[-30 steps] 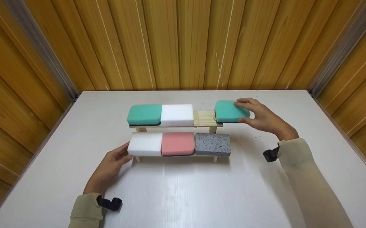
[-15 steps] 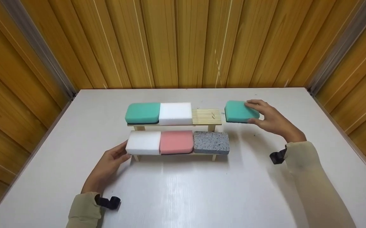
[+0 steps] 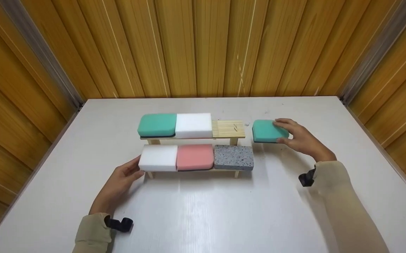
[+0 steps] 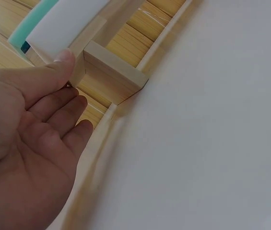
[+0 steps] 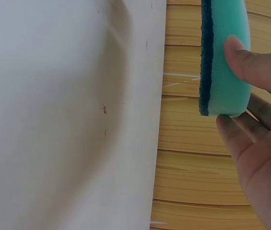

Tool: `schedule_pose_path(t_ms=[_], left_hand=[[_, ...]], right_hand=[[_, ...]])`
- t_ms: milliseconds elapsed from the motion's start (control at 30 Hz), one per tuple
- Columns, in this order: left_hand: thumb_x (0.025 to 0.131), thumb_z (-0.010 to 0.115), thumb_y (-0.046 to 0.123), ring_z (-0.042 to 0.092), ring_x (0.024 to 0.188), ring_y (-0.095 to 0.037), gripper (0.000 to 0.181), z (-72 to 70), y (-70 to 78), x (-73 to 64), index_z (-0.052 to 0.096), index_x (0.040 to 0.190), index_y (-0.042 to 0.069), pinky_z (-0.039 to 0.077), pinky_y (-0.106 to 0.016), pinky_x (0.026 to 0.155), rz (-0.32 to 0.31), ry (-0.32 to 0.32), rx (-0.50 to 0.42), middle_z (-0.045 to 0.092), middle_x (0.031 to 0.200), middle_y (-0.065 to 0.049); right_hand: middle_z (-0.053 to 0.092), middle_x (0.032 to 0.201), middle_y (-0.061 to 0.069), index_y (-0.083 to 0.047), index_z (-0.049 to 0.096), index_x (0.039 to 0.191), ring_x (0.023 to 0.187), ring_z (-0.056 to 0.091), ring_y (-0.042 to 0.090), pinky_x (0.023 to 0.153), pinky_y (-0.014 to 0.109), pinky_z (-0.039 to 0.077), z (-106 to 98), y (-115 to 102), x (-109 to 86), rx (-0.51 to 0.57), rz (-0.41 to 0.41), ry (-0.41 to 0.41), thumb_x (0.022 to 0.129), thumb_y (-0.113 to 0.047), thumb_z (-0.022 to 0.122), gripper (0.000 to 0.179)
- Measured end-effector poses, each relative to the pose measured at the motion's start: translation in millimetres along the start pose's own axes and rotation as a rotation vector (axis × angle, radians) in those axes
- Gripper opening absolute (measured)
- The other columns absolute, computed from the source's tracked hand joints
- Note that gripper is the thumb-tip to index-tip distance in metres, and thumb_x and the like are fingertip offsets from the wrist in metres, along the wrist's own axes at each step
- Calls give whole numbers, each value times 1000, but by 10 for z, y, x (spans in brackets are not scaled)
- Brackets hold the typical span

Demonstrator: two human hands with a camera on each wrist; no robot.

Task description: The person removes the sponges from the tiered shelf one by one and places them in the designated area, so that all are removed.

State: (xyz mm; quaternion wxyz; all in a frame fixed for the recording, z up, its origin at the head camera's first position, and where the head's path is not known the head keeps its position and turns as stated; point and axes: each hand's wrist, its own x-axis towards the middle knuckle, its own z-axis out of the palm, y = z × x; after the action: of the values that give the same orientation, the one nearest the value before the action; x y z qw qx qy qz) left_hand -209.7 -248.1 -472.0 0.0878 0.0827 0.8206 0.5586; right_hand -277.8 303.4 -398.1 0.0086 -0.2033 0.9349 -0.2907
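My right hand (image 3: 299, 138) grips a green sponge (image 3: 269, 130) by its right end, thumb in front and fingers behind. This sponge is held above the table, right of the wooden two-tier stand (image 3: 228, 129); its dark scouring layer (image 5: 206, 62) faces down towards the table. My left hand (image 3: 120, 179) holds the left end of the stand's lower tier, thumb at the shelf edge beside a white sponge (image 3: 158, 157). A pink sponge (image 3: 195, 156) and a speckled grey block (image 3: 233, 157) share that tier. Above sit another green sponge (image 3: 157, 124) and another white sponge (image 3: 193, 125).
The stand rests on a white table (image 3: 203, 218). Wood-patterned panels (image 3: 181, 49) rise behind the table and along both sides. At the upper tier's right end, bare slats show. A black wrist camera (image 3: 306, 178) sits at the right sleeve.
My right hand has carried the green sponge rightward off the stand's upper right end, then slightly down and towards me. My left hand has stayed at the stand's left end.
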Motion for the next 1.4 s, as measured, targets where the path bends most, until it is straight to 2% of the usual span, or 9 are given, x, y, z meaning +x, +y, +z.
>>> schedule_pose_path(t_ms=[367,633,1400], left_hand=[[97,56,10,36,141,-27,59,-19,-17,-15,31,150,7,31,-39,115,3,2,-12,35,154,-11],[96,57,10,35,141,-28,60,-19,-12,-18,31,150,6,35,-35,112,22,8,8,33,155,-12],[96,58,15,32,143,-24,60,0,1,-4,32,150,10,30,-36,115,-5,0,-26,32,156,-7]], right_hand=[[33,151,23,3,40,143,142,23,46,114,61,22,160,122,28,19,23,-26,91,-7,64,59],[35,148,26,5,43,141,140,26,47,114,61,22,248,177,61,22,13,-24,89,-5,65,57],[29,154,22,1,39,144,144,18,45,117,61,16,336,208,126,37,142,-115,92,-7,62,57]])
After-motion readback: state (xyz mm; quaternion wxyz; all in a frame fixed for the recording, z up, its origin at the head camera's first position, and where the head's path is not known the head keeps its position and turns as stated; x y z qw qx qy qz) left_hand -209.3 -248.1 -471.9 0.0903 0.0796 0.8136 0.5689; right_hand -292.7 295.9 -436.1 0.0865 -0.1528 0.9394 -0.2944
